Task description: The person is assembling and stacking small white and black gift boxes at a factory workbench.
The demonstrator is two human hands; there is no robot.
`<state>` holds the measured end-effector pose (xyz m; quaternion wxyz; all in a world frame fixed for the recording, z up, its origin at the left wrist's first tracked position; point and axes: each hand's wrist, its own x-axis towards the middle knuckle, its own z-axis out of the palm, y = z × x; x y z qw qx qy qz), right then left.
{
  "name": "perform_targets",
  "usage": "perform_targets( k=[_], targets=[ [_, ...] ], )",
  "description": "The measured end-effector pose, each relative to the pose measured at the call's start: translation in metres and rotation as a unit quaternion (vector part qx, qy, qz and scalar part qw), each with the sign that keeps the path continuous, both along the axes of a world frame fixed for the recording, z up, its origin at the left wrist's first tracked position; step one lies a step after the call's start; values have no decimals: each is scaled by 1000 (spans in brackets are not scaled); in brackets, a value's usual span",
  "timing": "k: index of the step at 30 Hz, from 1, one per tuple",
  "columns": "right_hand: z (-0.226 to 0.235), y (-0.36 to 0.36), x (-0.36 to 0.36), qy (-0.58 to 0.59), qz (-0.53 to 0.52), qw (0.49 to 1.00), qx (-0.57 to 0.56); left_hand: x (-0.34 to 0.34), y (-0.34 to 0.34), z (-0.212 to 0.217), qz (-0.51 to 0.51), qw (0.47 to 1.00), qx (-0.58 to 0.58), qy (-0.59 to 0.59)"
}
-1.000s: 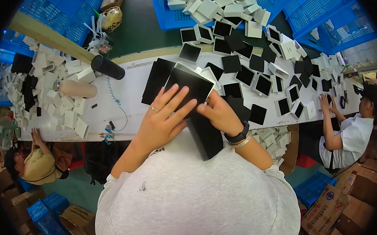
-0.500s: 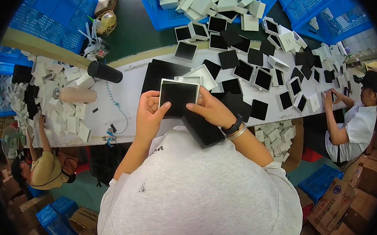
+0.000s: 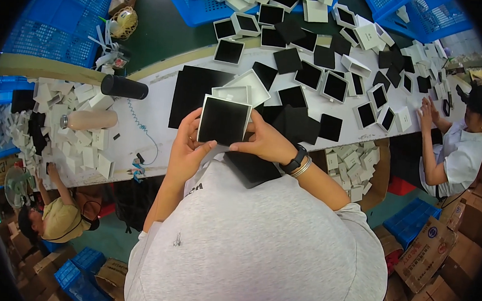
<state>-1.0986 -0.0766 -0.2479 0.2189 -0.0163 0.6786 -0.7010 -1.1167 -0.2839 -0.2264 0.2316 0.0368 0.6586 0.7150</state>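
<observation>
Holding a square white box with a black insert (image 3: 223, 121) just above centre of the head view, the left hand (image 3: 186, 153) grips its left edge while the right hand (image 3: 264, 142) pinches its lower right corner. Behind it, on the white table (image 3: 154, 111), lie black sheets (image 3: 194, 94) and more small boxes (image 3: 335, 85).

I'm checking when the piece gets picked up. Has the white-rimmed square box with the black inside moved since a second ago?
Yes. The white-rimmed box has risen off the black sheets on the table into both hands, left hand and right hand.
</observation>
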Motion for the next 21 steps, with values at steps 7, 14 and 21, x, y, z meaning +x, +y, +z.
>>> perform_targets(
  k=[7, 14, 21],
  targets=[
    [-17, -8, 8, 23, -72, 995, 60, 5, 7, 1, 23, 999, -24, -9],
    [2, -4, 9, 19, -3, 993, 117, 3, 8, -7, 61, 998, -28, 10],
    [-15, -3, 17, 45, -60, 990, 122, -2, 20, -12, 32, 998, -48, -11]
  ],
)
